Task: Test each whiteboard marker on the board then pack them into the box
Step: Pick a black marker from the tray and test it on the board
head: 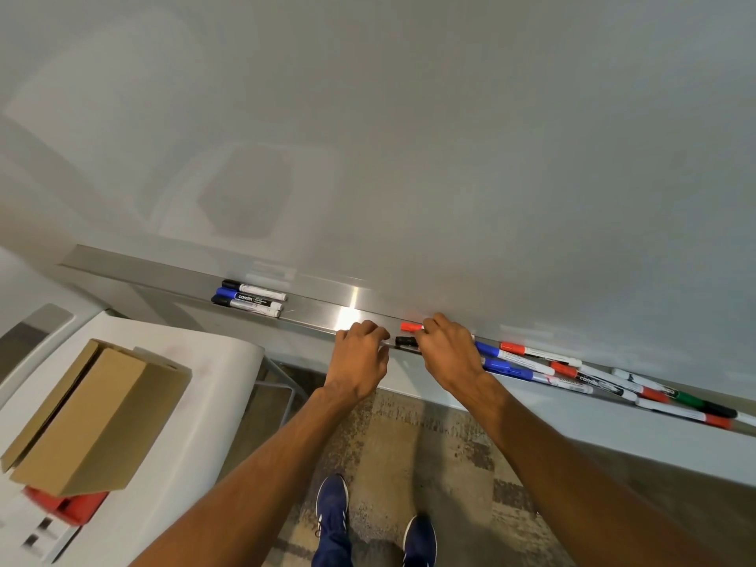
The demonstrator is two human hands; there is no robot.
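The fingers of my right hand [448,349] pinch the red marker [410,326] at the tray [311,317], my left hand [360,349] curled beside, holding what I cannot tell; light, stiff, slick plastic, best gripped mid-barrel.

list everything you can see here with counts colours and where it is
whiteboard: one, white, upper view
marker tray: one, silver, under the board
left markers: three, two black caps, one blue, tray's left end
red-capped marker: one, in the right hand
black-capped marker: one, on tray just below it
marker pile: count unclear, blue, red, green, black caps, tray's right end
cardboard box: one, brown, on white table, left
red object: one, under the box
shoes: two, blue, on carpet
left hand: one, fingers curled at tray edge, hold unclear
right hand: one, grips the red-capped marker
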